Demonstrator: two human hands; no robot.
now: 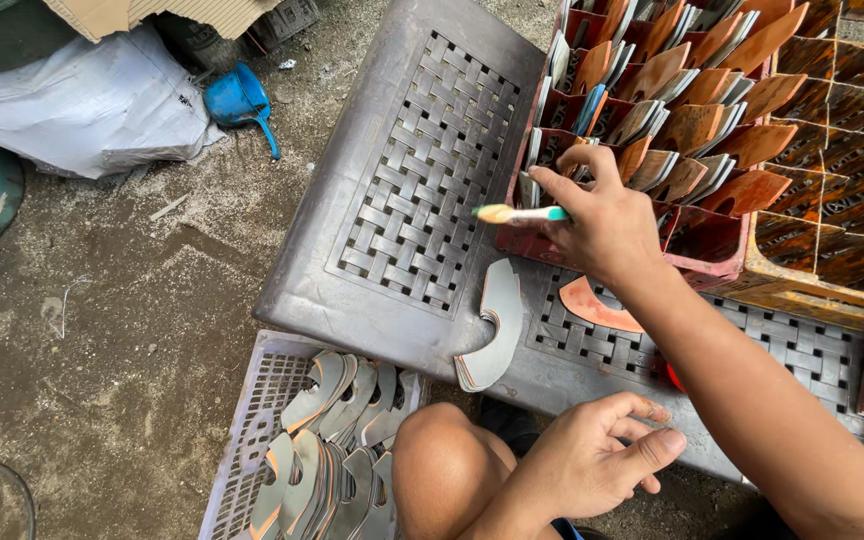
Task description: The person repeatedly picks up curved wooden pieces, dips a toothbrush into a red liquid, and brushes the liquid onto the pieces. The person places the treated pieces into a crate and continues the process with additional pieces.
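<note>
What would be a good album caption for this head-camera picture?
Right hand holds a small brush over a crate of curved orange-coated metal pieces; left hand rests empty.

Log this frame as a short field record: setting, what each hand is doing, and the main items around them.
setting: outdoors on bare dirt ground, person seated at a low grey plastic table
right hand: holds a small brush over a red divided crate
left hand: empty, fingers loosely curled, near the knee
crate contents: curved metal pieces, many coated orange, standing in the compartments
on table: stack of grey curved pieces; one orange piece
on ground: grey basket with more curved pieces; blue scoop
</note>
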